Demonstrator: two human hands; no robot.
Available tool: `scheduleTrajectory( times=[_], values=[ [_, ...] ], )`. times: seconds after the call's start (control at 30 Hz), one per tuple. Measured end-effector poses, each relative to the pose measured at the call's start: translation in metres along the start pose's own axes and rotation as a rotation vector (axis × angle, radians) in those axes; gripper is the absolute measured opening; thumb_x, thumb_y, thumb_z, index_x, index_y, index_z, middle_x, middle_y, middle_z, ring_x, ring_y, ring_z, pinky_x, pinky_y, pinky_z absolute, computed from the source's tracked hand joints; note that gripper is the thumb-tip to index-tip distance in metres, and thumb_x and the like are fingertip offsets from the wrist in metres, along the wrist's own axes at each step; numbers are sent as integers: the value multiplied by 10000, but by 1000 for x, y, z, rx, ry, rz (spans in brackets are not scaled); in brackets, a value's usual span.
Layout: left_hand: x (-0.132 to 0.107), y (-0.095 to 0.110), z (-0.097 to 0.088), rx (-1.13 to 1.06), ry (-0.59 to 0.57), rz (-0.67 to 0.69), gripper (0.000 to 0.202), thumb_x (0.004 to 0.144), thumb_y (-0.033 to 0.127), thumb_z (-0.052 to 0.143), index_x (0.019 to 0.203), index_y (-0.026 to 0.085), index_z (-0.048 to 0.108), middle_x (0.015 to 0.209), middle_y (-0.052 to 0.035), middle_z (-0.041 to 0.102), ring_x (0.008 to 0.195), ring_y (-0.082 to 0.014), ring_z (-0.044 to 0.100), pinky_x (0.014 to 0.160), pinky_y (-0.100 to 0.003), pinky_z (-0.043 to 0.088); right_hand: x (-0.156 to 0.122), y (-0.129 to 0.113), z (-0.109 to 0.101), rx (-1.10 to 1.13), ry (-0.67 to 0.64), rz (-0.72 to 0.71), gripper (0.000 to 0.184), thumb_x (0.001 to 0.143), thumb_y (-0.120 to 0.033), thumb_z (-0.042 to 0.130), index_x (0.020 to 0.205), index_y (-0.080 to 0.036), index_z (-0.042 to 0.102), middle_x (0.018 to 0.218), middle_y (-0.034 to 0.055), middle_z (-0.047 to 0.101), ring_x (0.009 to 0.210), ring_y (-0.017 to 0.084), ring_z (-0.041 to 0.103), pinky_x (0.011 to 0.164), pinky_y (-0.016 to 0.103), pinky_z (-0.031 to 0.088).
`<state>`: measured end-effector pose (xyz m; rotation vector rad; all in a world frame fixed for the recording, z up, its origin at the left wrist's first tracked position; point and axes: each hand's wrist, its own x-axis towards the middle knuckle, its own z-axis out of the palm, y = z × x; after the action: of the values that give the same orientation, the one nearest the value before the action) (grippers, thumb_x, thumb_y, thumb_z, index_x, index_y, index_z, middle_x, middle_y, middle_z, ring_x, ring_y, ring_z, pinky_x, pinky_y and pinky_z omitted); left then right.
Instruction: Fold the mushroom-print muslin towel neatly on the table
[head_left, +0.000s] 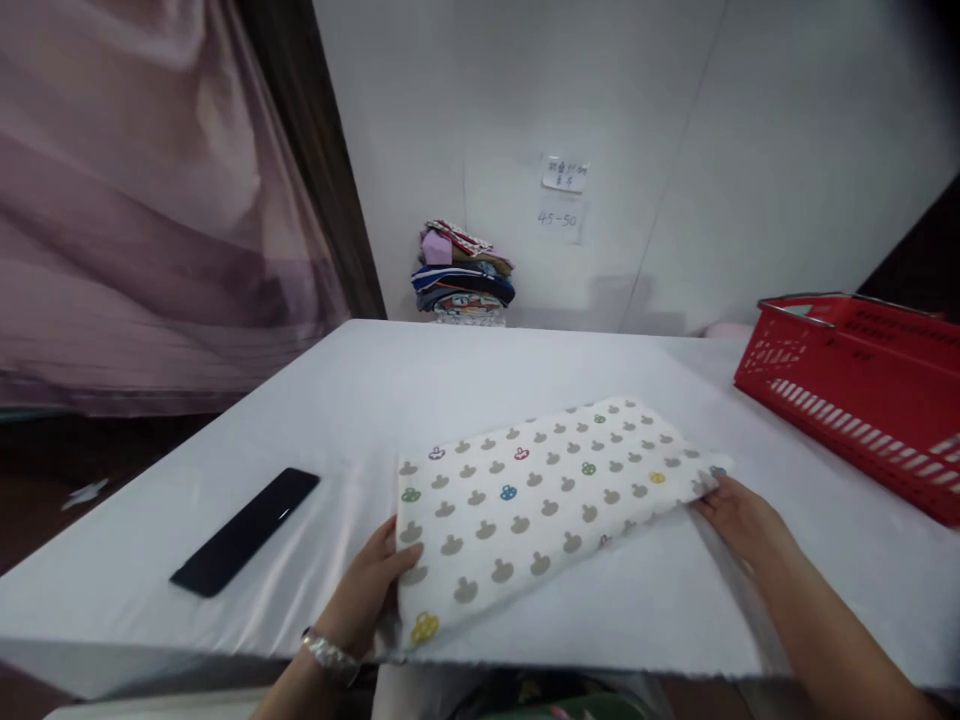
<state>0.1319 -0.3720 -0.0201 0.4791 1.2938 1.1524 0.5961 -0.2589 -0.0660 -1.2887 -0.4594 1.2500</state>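
A table [525, 360] under a smooth white cover carries four things. A folded cloth [540, 500] printed with small grey and coloured shapes lies near its middle toward 6 o'clock, and a flat black phone [247, 530] lies at 8 o'clock. A red basket [862, 390] sits at 3 o'clock, and a stack of folded clothes [463, 275] stands at the far edge at 12 o'clock.

White-covered table [525, 360]. Near its front-left edge lies a flat black slab [246, 530], prob. a phone, set at an angle. Red plastic basket [862, 390] w/ metal handles on the right, partly out of frame. At the far edge, against the white wall [750, 150], a stack of folded clothes [463, 275]. Two paper notes [562, 195] on the wall, up and to the right of the stack; the lower reads "45-50". Pink curtain [135, 200] at left, dark post [315, 150] beside it.
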Motion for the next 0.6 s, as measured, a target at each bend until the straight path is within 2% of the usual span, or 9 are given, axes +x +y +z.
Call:
scheduleTrajectory(
  times=[0.1,0.17,0.2,0.27,0.3,0.37,0.43,0.53,0.6],
  values=[
    [5,10,-10,118,58,-73,791,578,247,773,1271,203,396,903,-99,690,704,-259,668,590,-351,546,5,-15,-8,-227,138,-136,421,642,-247,640,1048,-190,547,1125,89,581,962,215,591,841,376,501],
    [13,20,-18,227,167,-59,837,581,294,778,1304,206,366,855,-85,689,624,-223,658,554,-330,541,13,-27,-4,-502,263,-375,493,623,-302,660,1091,-197,545,1221,96,527,1064,249,535,916,422,441],
    [18,27,-20,269,220,-43,853,589,315,774,1320,203,347,849,-83,686,606,-208,653,550,-321,540,18,-32,1,-650,265,-513,474,637,-329,643,1087,-202,562,1252,91,509,1107,263,503,940,435,413],
    [30,41,-22,313,268,-12,871,619,359,751,1346,180,305,884,-100,677,640,-194,654,580,-308,543,29,-38,21,-902,115,-722,403,687,-347,572,1067,-215,597,1262,69,513,1147,268,468,947,431,398],
    [36,48,-20,324,261,-7,881,631,380,739,1356,165,285,916,-115,670,676,-195,656,607,-306,544,36,-39,35,-989,-1,-767,394,709,-332,535,1081,-221,598,1247,59,530,1141,261,475,934,417,408],
    [50,60,-14,368,248,1,898,640,430,718,1363,144,268,984,-148,651,739,-205,656,639,-303,539,49,-38,69,-1142,-234,-750,446,716,-259,492,1155,-228,567,1255,46,531,1137,240,486,924,380,419],
    [66,69,-6,467,274,12,892,628,485,703,1349,141,306,1063,-172,620,792,-227,652,638,-305,534,62,-35,106,-1316,-410,-717,555,680,-159,475,1230,-218,517,1324,48,468,1197,232,436,985,365,364],
    [90,79,4,577,302,23,906,584,506,717,1324,129,353,1138,-191,586,884,-266,636,651,-319,533,78,-33,154,-1671,-596,-598,744,616,-93,494,1340,-237,402,1391,48,384,1248,263,374,1013,376,322],
    [102,83,9,595,229,4,865,551,480,740,1273,130,418,1090,-172,621,909,-275,632,679,-326,535,87,-36,176,-1836,-677,-512,799,592,-96,528,1356,-271,375,1355,46,434,1212,290,416,977,389,355]
  ],
)
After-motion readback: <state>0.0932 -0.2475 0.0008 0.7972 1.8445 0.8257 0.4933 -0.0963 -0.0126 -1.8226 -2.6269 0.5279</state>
